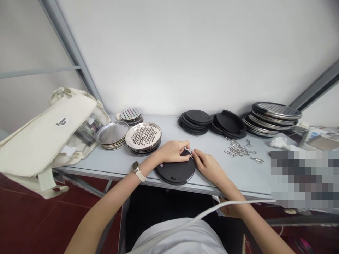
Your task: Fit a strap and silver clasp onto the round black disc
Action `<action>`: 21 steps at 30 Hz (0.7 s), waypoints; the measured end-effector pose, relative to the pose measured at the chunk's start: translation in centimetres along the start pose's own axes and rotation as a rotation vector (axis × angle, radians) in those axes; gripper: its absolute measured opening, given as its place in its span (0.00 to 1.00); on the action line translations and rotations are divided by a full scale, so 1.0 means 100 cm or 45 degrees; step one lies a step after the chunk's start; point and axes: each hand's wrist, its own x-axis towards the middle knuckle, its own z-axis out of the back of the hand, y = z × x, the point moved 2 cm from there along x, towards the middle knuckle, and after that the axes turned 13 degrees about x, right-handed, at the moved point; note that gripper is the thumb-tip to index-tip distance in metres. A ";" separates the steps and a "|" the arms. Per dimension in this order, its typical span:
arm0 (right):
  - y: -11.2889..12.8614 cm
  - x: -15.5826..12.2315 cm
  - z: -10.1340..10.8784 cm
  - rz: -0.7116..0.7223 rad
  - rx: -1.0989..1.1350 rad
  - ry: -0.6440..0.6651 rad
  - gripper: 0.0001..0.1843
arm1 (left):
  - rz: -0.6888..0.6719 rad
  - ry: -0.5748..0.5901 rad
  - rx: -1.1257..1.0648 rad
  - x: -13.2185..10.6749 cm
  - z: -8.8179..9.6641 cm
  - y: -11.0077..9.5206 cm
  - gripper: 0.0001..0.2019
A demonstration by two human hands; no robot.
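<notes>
A round black plastic disc (176, 173) lies at the table's front edge, below my hands. My left hand (174, 151) reaches over its far part, thumb and fingers curled in a pinch at a small shiny metal clip (189, 151). My right hand (208, 165) pinches the same clip from the other side, beside the disc's right rim. The fingertips partly cover the clip, and whether it passes through the disc cannot be made out. More loose metal clips (239, 149) lie in a heap to the right of my right hand.
Stacked metal grater discs (144, 135) and plain metal discs (112, 133) stand left, with smaller graters (130, 114) behind. Black discs (197, 118), black trays (230, 121) and assembled grater stacks (277, 111) line the back. A cream bag (47, 134) leans left; a white cable (212, 210) crosses in front.
</notes>
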 end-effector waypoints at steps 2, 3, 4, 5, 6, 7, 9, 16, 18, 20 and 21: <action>0.000 0.000 0.000 0.009 -0.013 0.001 0.15 | -0.004 0.001 -0.002 0.000 0.000 0.000 0.11; -0.001 0.000 0.000 0.013 -0.018 0.001 0.15 | -0.002 0.003 -0.001 0.000 0.001 -0.001 0.11; -0.001 0.000 0.000 0.017 -0.021 -0.001 0.15 | 0.003 0.004 0.002 0.000 0.001 -0.001 0.11; -0.001 0.000 -0.001 0.018 -0.022 -0.003 0.15 | 0.013 0.001 0.010 -0.001 0.002 -0.001 0.12; -0.002 0.000 -0.001 0.018 -0.022 -0.004 0.15 | 0.023 -0.003 0.019 -0.001 0.002 -0.002 0.12; -0.002 0.000 -0.001 0.016 -0.021 -0.005 0.15 | 0.035 -0.007 0.027 -0.001 0.003 -0.002 0.12; -0.002 0.000 -0.001 0.013 -0.015 -0.007 0.15 | 0.062 -0.016 0.041 -0.002 0.003 -0.003 0.13; -0.002 -0.001 -0.001 0.020 -0.010 -0.007 0.15 | 0.118 -0.040 0.041 -0.002 0.003 -0.003 0.13; -0.002 -0.001 -0.001 0.025 -0.011 -0.003 0.15 | 0.125 -0.043 0.037 -0.002 0.003 -0.003 0.13; -0.002 -0.001 -0.001 0.028 -0.013 0.003 0.15 | 0.120 -0.045 0.032 -0.002 0.003 -0.002 0.13; -0.002 -0.001 -0.001 0.029 -0.013 0.005 0.15 | 0.113 -0.049 0.030 -0.002 0.003 -0.002 0.13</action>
